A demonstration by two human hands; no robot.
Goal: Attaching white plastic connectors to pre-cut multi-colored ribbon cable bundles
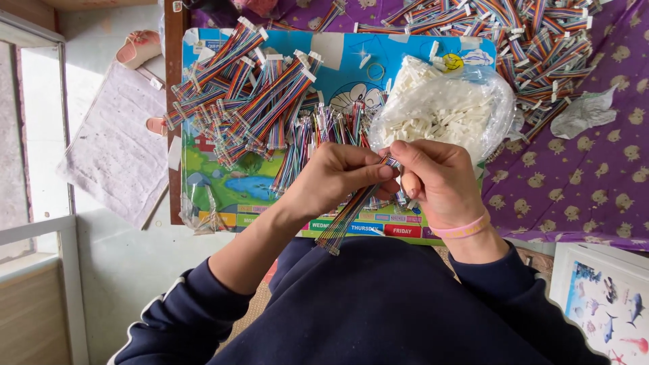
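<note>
A purple cloth with little yellow shapes covers the work top, and a bright picture board lies on it. The person's left hand is closed around a flat rainbow wire strip, pinching it near the top end. The right hand pinches that same end with its fingertips, so both hands hold one strip. The strip hangs down from the hands toward the person's lap. It looks light and bendy, and it is probably best held near its end, where the small plug goes. Just beyond the right hand sits one clear bag of white plugs. Beyond the left hand lies a pile of rainbow strips, too many to count. Another pile lies farther off, past the bag.
</note>
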